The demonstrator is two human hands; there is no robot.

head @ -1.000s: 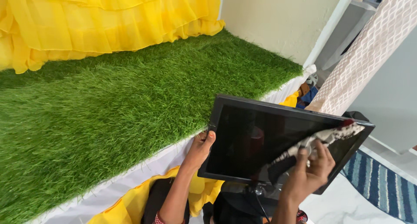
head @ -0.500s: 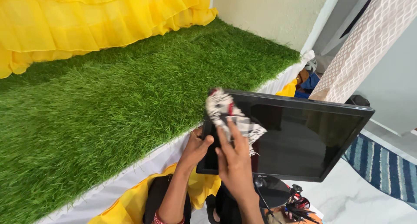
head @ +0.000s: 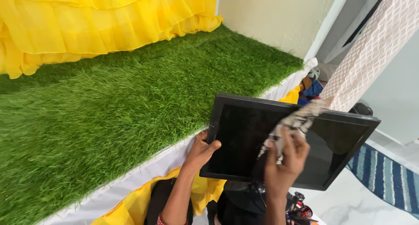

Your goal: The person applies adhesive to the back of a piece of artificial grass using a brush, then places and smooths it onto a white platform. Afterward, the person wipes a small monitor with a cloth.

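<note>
The black monitor [head: 288, 146] is gripped at its left edge by the left hand [head: 203, 151]; a patterned cloth [head: 297, 120] is clutched against mid-screen by the right hand [head: 286, 157]. Wiping appears partway done.

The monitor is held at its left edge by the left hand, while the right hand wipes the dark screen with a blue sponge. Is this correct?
Not quite. The head view shows the right hand wiping with a patterned cloth, not a blue sponge. The rest is right: the left hand holds the monitor at its left edge, and the screen is dark.
</note>
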